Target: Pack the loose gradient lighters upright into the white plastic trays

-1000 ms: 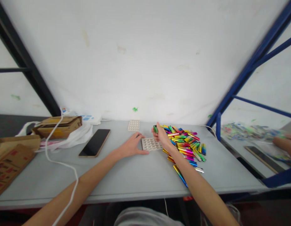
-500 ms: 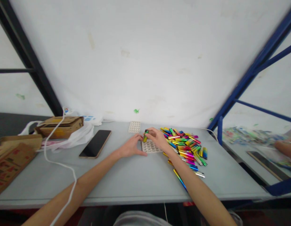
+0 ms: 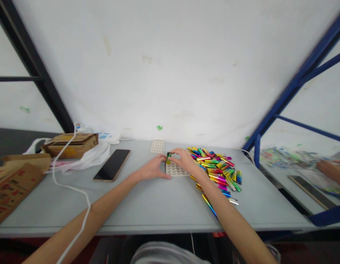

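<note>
A shiny green-yellow lighter (image 3: 169, 158) with a dark top stands upright at the far left corner of a white tray with rows of round holes (image 3: 177, 171). My right hand (image 3: 183, 160) reaches over the tray, thumb and fingertips pinching this lighter. At the tray's left side is my left hand (image 3: 153, 168), thumb and fingers spread apart. Its fingertips are close to the lighter and its thumb lies by the tray's near left corner. Right of the tray spreads a loose pile of metallic coloured lighters (image 3: 214, 168), partly hidden behind my right forearm.
Another white holed tray (image 3: 157, 146) lies near the wall. Left of my hands are a phone (image 3: 112, 165), a white plastic bag (image 3: 97, 156) and cardboard boxes (image 3: 73, 145). A white cable (image 3: 83, 193) crosses my left forearm. Beyond the blue frame, another person's hand (image 3: 332, 171) shows.
My right hand has brought the lighter slightly lower and to the left, at the tray's far left corner. My left hand has barely moved.
</note>
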{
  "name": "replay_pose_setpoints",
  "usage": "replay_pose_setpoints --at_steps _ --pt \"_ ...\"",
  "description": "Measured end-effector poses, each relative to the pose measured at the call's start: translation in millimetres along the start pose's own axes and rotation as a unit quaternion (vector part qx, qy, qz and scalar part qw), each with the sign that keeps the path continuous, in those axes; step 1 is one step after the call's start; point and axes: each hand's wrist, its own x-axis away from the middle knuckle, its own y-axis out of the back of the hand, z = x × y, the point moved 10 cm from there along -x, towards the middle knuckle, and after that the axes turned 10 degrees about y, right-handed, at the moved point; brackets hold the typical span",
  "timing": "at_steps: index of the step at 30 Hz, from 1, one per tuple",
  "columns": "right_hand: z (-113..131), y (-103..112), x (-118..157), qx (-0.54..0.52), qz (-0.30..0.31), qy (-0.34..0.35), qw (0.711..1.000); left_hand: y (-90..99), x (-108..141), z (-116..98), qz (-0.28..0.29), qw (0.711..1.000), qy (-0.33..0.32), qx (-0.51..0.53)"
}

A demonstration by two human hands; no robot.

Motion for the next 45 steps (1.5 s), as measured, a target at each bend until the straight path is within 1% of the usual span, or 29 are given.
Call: replay_pose_setpoints --at_steps 2,4,6,8,12,14,15,16,18,21,22,24,26,28,30,32,34,37,39,41,42,43,45 --pt "0.0 8.5 -1.3 0.002 0.002 -0.004 1.000 0.6 0.0 -0.2 -0.002 1.000 -0.001 -0.007" --pt "-1.7 25.5 -2.2 -0.010 -0.007 -0.024 1.000 1.1 0.2 -1.3 -0.003 1.000 -0.004 -0.008" --pt "-2.8 52.5 -3.8 -0.023 -0.034 -0.045 0.998 0.9 0.7 -3.2 0.001 1.000 -0.011 -0.010" --pt "0.5 82.5 -7.0 -0.030 -0.061 -0.051 0.996 0.8 1.7 -5.2 0.005 1.000 -0.018 -0.018" --pt "20.7 135.9 -7.8 0.004 -0.110 -0.051 0.993 0.7 5.6 -9.4 0.011 0.999 -0.028 -0.037" --pt "34.5 151.5 1.7 0.009 -0.126 -0.063 0.990 0.0 7.8 -11.6 0.016 0.998 -0.032 -0.042" --pt "42.3 155.1 9.4 0.013 -0.124 -0.069 0.990 -0.2 8.7 -12.5 0.017 0.998 -0.034 -0.044" --pt "50.6 156.7 19.3 0.025 -0.116 -0.075 0.990 -0.5 9.2 -13.0 0.018 0.998 -0.036 -0.046" --pt "66.2 150.6 44.9 0.073 -0.064 -0.088 0.991 -0.7 9.1 -12.8 0.018 0.998 -0.035 -0.049" --pt "76.3 123.8 100.5 0.132 0.066 -0.127 0.981 -1.4 7.3 -11.0 0.020 0.998 -0.032 -0.048" --pt "76.2 116.5 122.0 0.137 0.090 -0.145 0.976 -1.4 6.6 -10.6 0.019 0.998 -0.033 -0.045" --pt "73.1 104.8 163.2 0.154 0.112 -0.179 0.965 -1.2 5.4 -10.3 0.018 0.998 -0.036 -0.041" --pt "68.6 96.6 196.3 0.178 0.111 -0.203 0.956 -1.0 4.5 -9.9 0.017 0.998 -0.036 -0.040" --pt "63.3 89.4 218.9 0.192 0.106 -0.220 0.950 -1.0 4.0 -9.7 0.018 0.998 -0.035 -0.042" --pt "58.8 86.0 229.5 0.197 0.095 -0.229 0.948 -0.9 4.0 -10.1 0.020 0.998 -0.034 -0.044" --pt "55.9 88.8 229.5 0.191 0.072 -0.229 0.952 -0.8 4.7 -11.2 0.023 0.998 -0.033 -0.046" --pt "53.4 96.9 221.4 0.169 0.039 -0.225 0.959 -0.5 5.5 -12.5 0.026 0.998 -0.034 -0.047" --pt "48.5 110.9 197.4 0.104 -0.020 -0.218 0.970 -0.3 6.4 -14.0 0.028 0.998 -0.035 -0.050" --pt "43.1 111.3 174.5 0.014 -0.049 -0.212 0.976 -1.3 6.4 -13.6 0.032 0.997 -0.034 -0.056" --pt "34.5 106.2 149.6 -0.087 -0.083 -0.217 0.969 -2.4 6.3 -12.4 0.034 0.997 -0.033 -0.063" --pt "30.0 106.0 136.9 -0.117 -0.116 -0.218 0.962 -2.8 6.2 -11.7 0.034 0.997 -0.034 -0.064" --pt "25.8 105.8 124.3 -0.144 -0.153 -0.217 0.953 -3.0 6.1 -11.3 0.033 0.997 -0.035 -0.064" --pt "19.9 96.0 97.3 -0.222 -0.195 -0.207 0.933 -3.0 6.3 -10.9 0.029 0.997 -0.040 -0.057"
